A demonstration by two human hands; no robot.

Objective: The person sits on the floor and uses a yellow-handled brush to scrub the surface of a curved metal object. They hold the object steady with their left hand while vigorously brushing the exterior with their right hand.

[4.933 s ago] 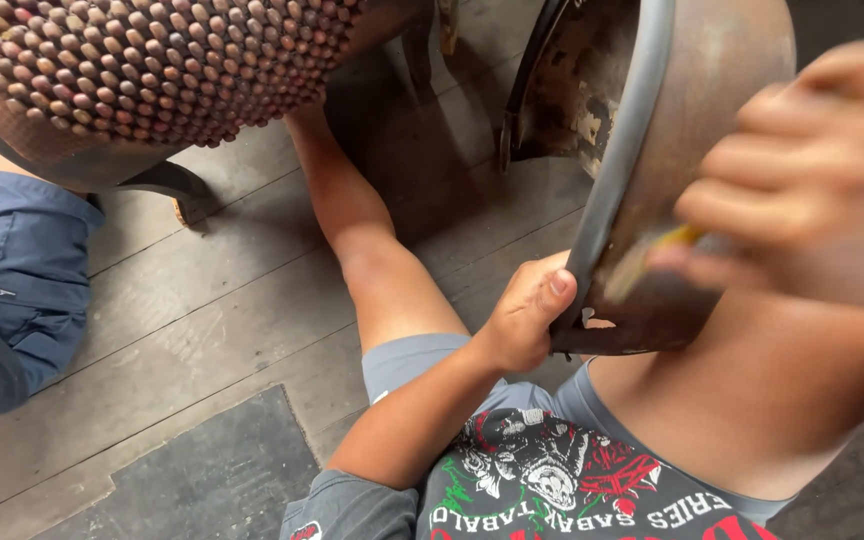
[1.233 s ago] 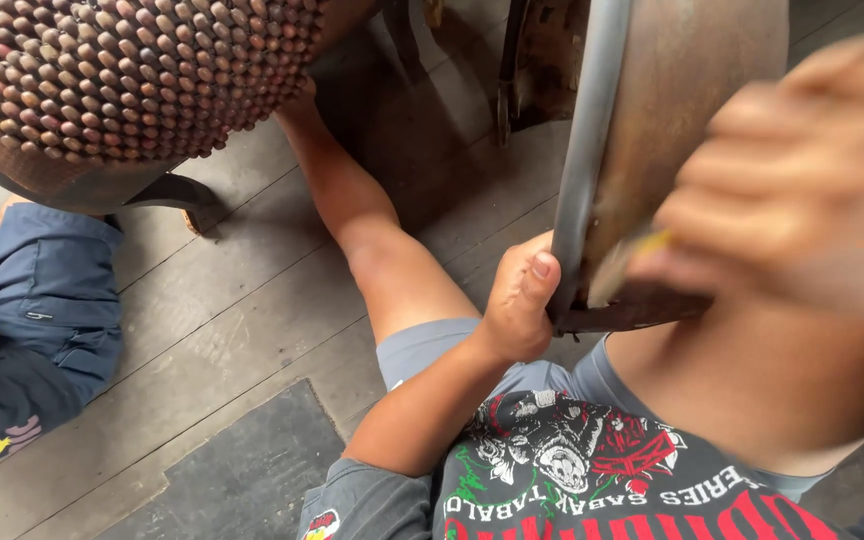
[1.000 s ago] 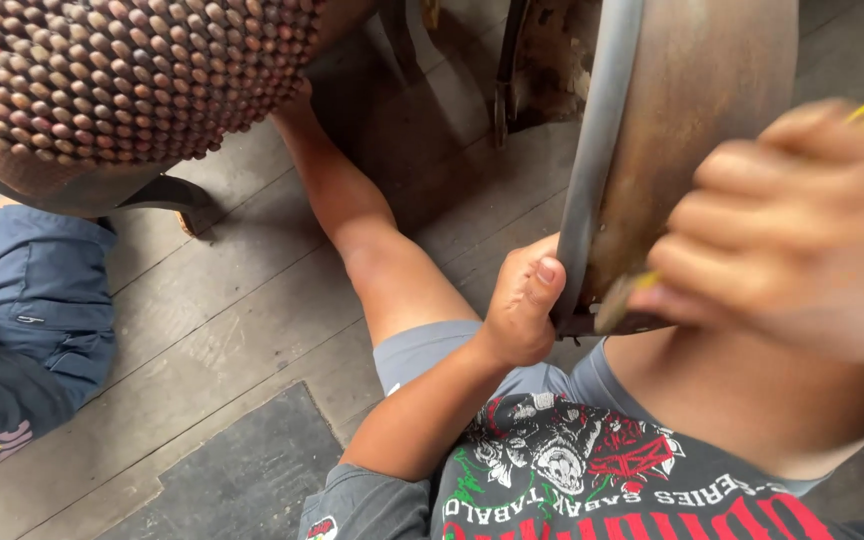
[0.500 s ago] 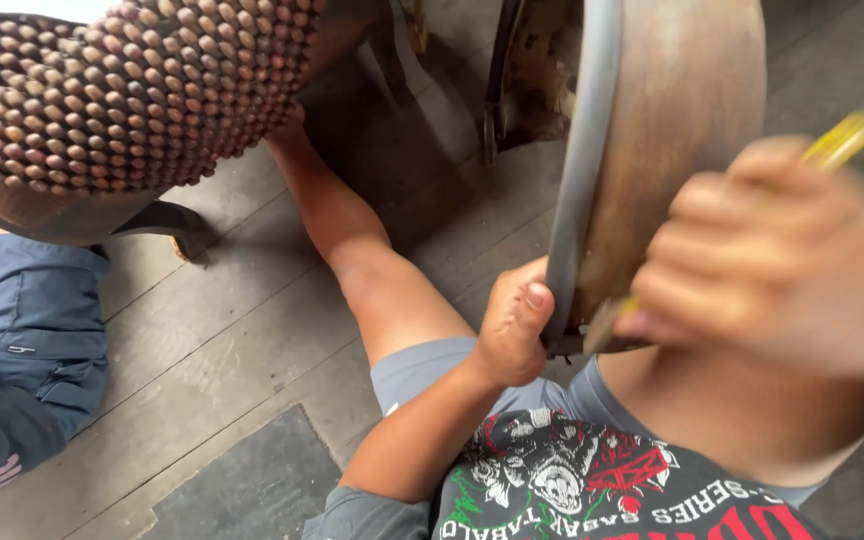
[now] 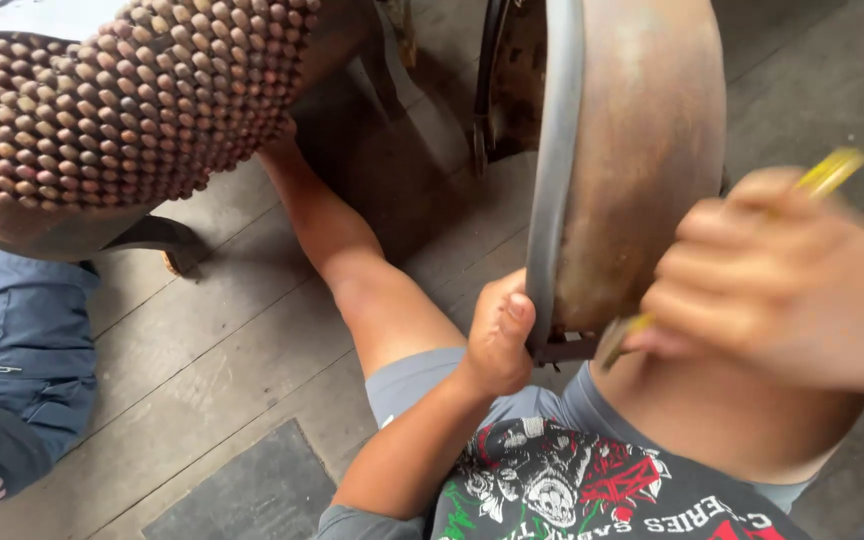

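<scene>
A rusty round metal drum (image 5: 642, 150) with a grey rim (image 5: 552, 180) stands on edge over my lap. My left hand (image 5: 500, 335) is closed around the rim's lower edge. My right hand (image 5: 782, 285), blurred, grips a thin yellow-handled tool (image 5: 832, 170). The tool's lower tip touches the drum's rusty side near its bottom edge. My bare left leg (image 5: 352, 270) stretches out over the wooden floor (image 5: 232, 330) beneath the drum.
A large rounded object covered in rows of brown studs (image 5: 122, 100) fills the upper left. A person's blue trouser leg (image 5: 12, 350) lies at the left edge. A dark mat (image 5: 252, 490) lies on the floor at the bottom.
My right hand has shifted along the drum's side with the tool, whose yellow end now sticks up higher. My left hand keeps its grip on the rim.
</scene>
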